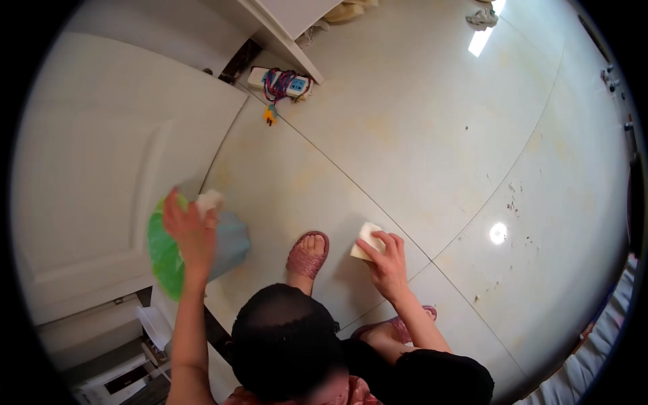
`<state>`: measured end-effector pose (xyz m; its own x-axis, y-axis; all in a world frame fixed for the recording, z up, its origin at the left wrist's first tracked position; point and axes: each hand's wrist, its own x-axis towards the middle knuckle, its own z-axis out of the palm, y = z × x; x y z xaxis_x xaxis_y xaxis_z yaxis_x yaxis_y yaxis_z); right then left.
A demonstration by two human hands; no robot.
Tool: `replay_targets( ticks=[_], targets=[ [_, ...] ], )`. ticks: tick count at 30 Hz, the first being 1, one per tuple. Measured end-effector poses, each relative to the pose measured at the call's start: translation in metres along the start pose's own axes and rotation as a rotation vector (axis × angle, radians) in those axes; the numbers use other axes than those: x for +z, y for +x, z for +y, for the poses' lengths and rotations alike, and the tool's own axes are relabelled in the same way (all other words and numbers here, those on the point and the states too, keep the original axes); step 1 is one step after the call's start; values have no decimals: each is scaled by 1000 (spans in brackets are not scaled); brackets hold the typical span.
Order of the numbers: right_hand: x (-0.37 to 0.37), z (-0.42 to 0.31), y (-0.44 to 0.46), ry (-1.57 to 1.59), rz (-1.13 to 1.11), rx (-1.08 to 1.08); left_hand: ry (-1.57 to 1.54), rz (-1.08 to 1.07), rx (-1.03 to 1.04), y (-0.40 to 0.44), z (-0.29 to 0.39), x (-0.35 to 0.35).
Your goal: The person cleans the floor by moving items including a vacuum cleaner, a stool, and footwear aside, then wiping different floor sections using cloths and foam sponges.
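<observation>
My left hand (191, 236), slightly blurred, is raised at the left above a bin with a green rim (166, 260) and a pale blue body (231, 246). Between its thumb and fingers is a crumpled whitish wad (210, 200), which looks like tissue. On the other side, my right hand (390, 268) grips a cream rectangular pad (366, 241) over the floor tiles. Whether this pad is a sponge or folded tissue I cannot tell. A foot in a dark pink slipper (308, 254) stands between the two hands.
A white door panel (88, 169) rises at the left. Further ahead lies a power strip (282, 83) wrapped in its cord, with a yellow plug (270, 115). Dark crumbs (513, 202) dot the glossy tiles at the right. A grey crumpled cloth (482, 19) lies far off.
</observation>
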<state>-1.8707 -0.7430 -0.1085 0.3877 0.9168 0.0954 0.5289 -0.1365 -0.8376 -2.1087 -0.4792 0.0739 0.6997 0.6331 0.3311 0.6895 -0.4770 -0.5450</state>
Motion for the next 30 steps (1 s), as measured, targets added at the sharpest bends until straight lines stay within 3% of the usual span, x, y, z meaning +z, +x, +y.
replay_targets(
  ticks=[3, 6, 7, 9, 12, 15, 21, 24, 26, 28, 30],
  targets=[
    [8, -3, 6, 82, 18, -37, 10, 24, -370, -55, -37, 43],
    [4, -6, 11, 108, 43, -75, -332, -318, -706, -46, -38, 33],
    [2, -8, 11, 110, 62, -83, -302, -358, -702, -47, -38, 29],
    [-2, -7, 11, 125, 113, -70, -253, -423, -681, -40, -31, 28],
    [-8, -4, 3, 150, 163, -33, -315, -169, -388, -33, 8, 20],
    [-17, -1, -7, 177, 213, 2, -467, -42, -272, -4, 64, -13],
    [-37, 6, -19, 197, 315, 84, -681, 7, -133, 27, 118, -39],
    [-54, 11, -18, 160, 338, 118, -259, 255, 95, 51, 148, -87],
    [-68, 18, -16, 153, 374, 144, -437, 244, 257, 59, 169, -90],
    [-86, 24, -13, 140, 404, 159, -870, -85, 320, 71, 207, -63],
    [-106, 29, -13, 87, 393, 145, -1116, -227, 265, 92, 255, -27]
  ],
)
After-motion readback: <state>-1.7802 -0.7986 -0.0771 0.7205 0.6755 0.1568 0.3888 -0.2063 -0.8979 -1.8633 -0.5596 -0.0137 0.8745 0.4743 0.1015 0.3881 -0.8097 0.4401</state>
